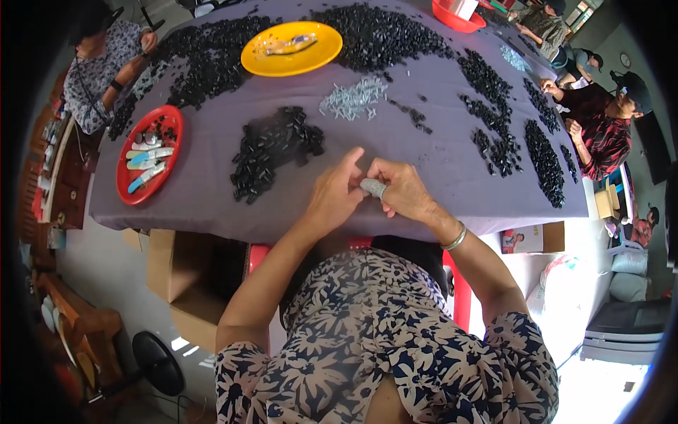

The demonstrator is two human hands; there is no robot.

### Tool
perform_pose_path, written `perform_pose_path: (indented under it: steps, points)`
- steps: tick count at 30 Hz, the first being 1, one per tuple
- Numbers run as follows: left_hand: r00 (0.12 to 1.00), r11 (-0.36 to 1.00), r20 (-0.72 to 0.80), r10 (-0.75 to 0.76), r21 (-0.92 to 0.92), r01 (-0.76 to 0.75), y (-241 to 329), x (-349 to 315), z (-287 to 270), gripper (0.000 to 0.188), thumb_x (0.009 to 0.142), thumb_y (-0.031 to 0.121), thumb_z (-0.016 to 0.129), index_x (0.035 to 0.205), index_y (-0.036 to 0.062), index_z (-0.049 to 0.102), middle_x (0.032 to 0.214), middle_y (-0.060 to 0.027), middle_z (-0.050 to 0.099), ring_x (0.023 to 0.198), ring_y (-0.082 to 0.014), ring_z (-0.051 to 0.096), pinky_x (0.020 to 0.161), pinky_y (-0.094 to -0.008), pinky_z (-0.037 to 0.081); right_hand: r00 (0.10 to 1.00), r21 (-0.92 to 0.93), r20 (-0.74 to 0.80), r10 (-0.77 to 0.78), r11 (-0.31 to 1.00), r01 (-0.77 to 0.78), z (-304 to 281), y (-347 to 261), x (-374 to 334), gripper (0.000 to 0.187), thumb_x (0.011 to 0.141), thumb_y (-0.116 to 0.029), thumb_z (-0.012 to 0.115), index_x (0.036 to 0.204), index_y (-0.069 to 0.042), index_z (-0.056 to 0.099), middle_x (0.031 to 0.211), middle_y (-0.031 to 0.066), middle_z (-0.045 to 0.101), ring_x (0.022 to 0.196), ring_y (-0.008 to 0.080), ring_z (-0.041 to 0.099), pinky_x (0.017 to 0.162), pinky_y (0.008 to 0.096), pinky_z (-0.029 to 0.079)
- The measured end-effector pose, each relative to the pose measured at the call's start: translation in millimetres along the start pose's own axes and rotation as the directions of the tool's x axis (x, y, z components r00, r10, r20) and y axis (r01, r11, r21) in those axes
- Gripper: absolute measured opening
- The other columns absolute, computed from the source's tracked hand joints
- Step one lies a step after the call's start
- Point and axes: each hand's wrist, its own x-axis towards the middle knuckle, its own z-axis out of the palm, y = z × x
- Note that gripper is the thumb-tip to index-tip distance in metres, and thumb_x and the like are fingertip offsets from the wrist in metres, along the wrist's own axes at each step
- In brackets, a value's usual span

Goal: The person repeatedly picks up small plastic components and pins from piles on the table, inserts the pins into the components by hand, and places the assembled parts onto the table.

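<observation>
Close to the table's near edge, my left hand [336, 192] and my right hand [404, 191] meet with fingertips together. A grey wrap [373, 187] covers what looks like a digit of my right hand, pointing toward my left. Both hands are closed in a pinch; anything between the fingertips is too small or hidden to make out. Left of them lies a heap of small black pieces [272, 152]. Just beyond my hands is a pile of thin pale-grey pins [353, 99], with a few black pieces [412, 116] strung out to its right.
A red tray [176, 145] holds several blue-and-white handled tools. A yellow plate [258, 62] stands farther back among large black heaps [385, 39]. More black rows [544, 162] lie right. People sit at the left [92, 78] and right [600, 131]. A cardboard box [166, 265] is below the table.
</observation>
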Motion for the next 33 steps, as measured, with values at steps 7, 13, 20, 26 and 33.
perform_pose_path:
  steps: [7,13,20,26,33]
  points:
    - [0.995,0.996,0.054,-0.082,0.044,0.079,11,13,-10,0.062,0.076,0.003,0.069,0.134,0.0055,0.046,0.088,-0.0088,0.066,0.082,-0.0265,0.064,0.076,-0.0406,0.049,0.993,0.134,0.069,0.095,0.986,-0.104,-14,3,12,0.01,0.092,-0.013,0.063,0.091,-0.003,0.064,0.07,0.0011,0.059,0.048,0.004,0.051,0.04,0.0205,0.045]
    - [1.0,0.996,0.024,0.009,0.085,-0.011,10,7,-7,0.068,0.076,0.0,0.072,0.138,0.0073,0.044,0.092,-0.005,0.066,0.082,-0.0188,0.062,0.078,-0.0326,0.051,0.993,0.15,0.056,0.104,0.982,-0.111,-19,6,16,0.011,0.092,-0.01,0.061,0.094,0.0,0.066,0.073,0.0029,0.061,0.049,0.0042,0.052,0.041,0.0202,0.046]
    - [0.998,0.997,0.06,-0.014,0.078,0.01,10,5,-8,0.07,0.076,0.0,0.073,0.139,0.0061,0.043,0.092,-0.0051,0.066,0.083,-0.0174,0.062,0.078,-0.0315,0.051,0.988,0.178,0.091,0.129,0.974,-0.143,-22,9,15,0.013,0.09,-0.007,0.058,0.096,0.001,0.066,0.075,0.0055,0.063,0.05,0.0045,0.052,0.042,0.0207,0.047]
    - [0.998,0.998,0.029,-0.05,0.026,0.049,10,5,-8,0.067,0.075,0.001,0.073,0.136,0.0055,0.044,0.09,-0.005,0.068,0.08,-0.0225,0.065,0.076,-0.0366,0.051,0.988,0.172,0.05,0.143,0.974,-0.15,-19,6,14,0.028,0.077,0.008,0.044,0.093,0.001,0.066,0.074,0.0063,0.062,0.051,0.0084,0.054,0.043,0.0227,0.048]
    - [1.0,0.997,0.001,-0.003,0.077,0.003,5,5,-4,0.068,0.075,0.001,0.072,0.137,0.0062,0.043,0.088,-0.0031,0.068,0.078,-0.0213,0.065,0.079,-0.0365,0.048,0.992,0.174,0.072,0.101,0.978,-0.112,-21,10,16,0.027,0.077,0.007,0.045,0.092,0.001,0.067,0.073,0.0064,0.062,0.051,0.0082,0.055,0.043,0.0225,0.048]
